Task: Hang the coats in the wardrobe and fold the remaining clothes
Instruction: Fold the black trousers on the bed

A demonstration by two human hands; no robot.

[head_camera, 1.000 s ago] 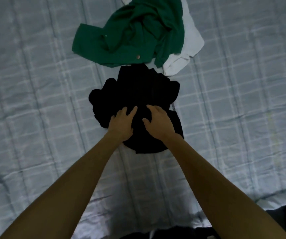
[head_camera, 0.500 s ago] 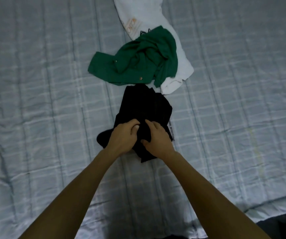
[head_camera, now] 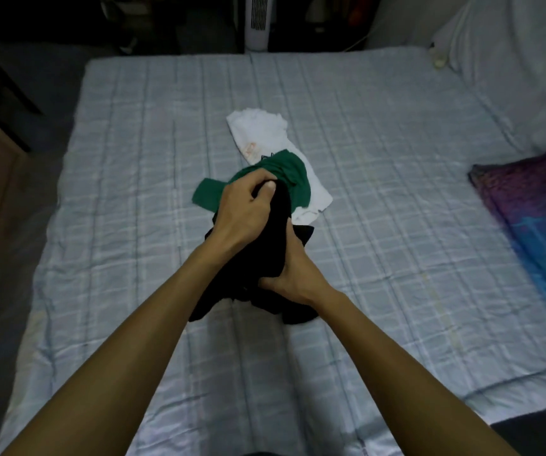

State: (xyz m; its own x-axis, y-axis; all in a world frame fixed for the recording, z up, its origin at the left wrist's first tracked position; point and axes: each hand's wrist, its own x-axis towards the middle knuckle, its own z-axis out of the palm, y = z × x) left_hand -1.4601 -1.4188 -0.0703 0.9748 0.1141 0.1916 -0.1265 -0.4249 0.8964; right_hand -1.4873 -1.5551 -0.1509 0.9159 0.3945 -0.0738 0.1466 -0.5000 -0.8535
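black garment (head_camera: pixel 273 240) | left hand (head_camera: pixel 243 210) grips top | right hand (head_camera: pixel 294 274) grips bottom

Home bedroom, checked bed (head_camera: pixel 396 192), pillow (head_camera: pixel 495 44), tower fan (head_camera: pixel 260 21)

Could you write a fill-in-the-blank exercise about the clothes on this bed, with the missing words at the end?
1. The left hand and the right hand both grip a bunched garment, which is ____.
2. The green garment lies partly on a printed garment, which is ____.
3. The patterned cloth on the bed, at right, is purple and ____.
Missing words: black, white, blue.
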